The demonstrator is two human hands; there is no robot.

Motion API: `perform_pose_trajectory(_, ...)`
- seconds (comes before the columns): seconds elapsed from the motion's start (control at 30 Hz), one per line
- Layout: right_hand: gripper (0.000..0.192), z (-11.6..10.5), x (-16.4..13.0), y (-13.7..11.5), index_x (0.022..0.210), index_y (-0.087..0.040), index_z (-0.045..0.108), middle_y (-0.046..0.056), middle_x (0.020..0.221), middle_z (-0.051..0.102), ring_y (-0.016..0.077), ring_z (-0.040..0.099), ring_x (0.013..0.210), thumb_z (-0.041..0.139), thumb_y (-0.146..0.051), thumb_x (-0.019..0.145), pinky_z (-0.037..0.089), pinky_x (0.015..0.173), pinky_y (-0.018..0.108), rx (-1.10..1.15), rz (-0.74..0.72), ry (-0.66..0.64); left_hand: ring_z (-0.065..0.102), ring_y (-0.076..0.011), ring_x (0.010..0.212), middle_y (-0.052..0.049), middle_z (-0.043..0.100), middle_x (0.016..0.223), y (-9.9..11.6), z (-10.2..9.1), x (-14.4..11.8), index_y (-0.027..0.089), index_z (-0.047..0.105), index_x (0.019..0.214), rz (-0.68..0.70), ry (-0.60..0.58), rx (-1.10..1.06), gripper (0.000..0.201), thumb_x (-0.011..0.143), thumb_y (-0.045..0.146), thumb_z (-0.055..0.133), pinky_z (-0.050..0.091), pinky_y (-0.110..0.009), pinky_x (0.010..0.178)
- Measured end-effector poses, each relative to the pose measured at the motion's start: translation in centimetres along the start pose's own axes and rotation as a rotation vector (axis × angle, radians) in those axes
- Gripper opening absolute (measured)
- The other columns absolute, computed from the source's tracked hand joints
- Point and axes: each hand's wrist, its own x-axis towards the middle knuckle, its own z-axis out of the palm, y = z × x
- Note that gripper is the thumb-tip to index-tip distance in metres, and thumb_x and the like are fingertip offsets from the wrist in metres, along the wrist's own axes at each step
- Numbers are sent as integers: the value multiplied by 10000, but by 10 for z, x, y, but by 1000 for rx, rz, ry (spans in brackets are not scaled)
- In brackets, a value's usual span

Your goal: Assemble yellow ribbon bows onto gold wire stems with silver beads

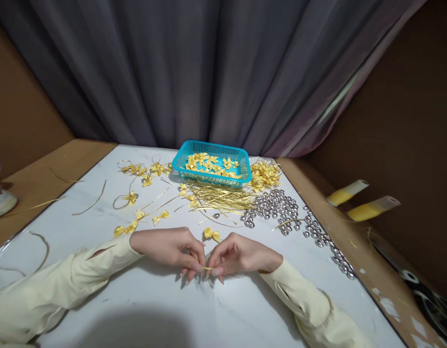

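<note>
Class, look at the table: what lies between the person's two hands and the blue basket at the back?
In the head view, between the hands and the blue basket lie one yellow bow and, beyond it, a pile of gold wire strips.

no readable text, labels or numbers (anywhere in view)

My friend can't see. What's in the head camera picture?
Two hands, the left hand and right hand, pinch a thin gold strip together over a white table. Behind them lie small yellow bows, gold wires, silver bells and a blue basket of bows.
</note>
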Motion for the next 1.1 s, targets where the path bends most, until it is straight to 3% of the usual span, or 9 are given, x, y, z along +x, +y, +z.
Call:
perform_pose_trajectory(0.23,299,6,2,-2,782,-70,689,-21,553,517,43,417,479,673,-363,726,337,455,165,-95,42,66,572,-87,517,-10,685,620,-2,2,0,162,683,845,4,-5,-34,229,868,330,529,483,-206,641)
perform_pose_trajectory(1.1,322,5,2,3,804,-78,720,-3,549,550,61,471,491,689,-381,700,377,484,180,-105,20,55,555,-98,549,-30,680,636,4,2,1,146,671,807,-87,-5,-57,197,869,258,520,458,-198,591)
